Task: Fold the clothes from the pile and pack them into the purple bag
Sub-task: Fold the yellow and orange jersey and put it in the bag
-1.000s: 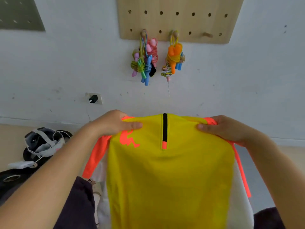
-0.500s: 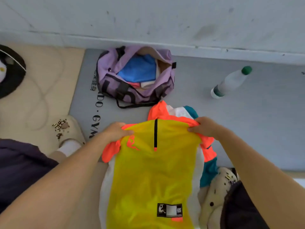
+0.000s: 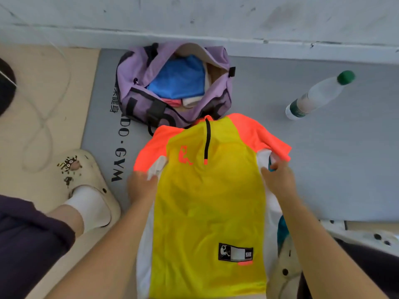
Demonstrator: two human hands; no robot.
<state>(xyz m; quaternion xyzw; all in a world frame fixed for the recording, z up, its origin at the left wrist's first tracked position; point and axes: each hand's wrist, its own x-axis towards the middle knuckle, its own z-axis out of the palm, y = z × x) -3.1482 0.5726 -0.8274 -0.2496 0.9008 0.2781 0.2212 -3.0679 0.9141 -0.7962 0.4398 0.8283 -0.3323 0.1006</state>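
A yellow shirt (image 3: 207, 201) with orange sleeves and white side panels lies spread face up over the grey gym mat (image 3: 323, 169). My left hand (image 3: 140, 186) grips the white side panel under the left sleeve. My right hand (image 3: 278, 180) pinches the fabric under the right sleeve. The purple bag (image 3: 172, 87) stands open just beyond the collar, with folded blue, pink and cream clothes inside. A bit of teal cloth (image 3: 281, 231) shows beneath the shirt at the right.
A clear water bottle (image 3: 317, 96) with a green cap lies on the mat at the right. My cream clogs (image 3: 86, 180) flank the shirt, one left, one lower right. A white wall runs along the far edge.
The shirt has come down from being held up and now lies spread on the mat. Both hands have slid from the shoulders down to the sides under the sleeves.
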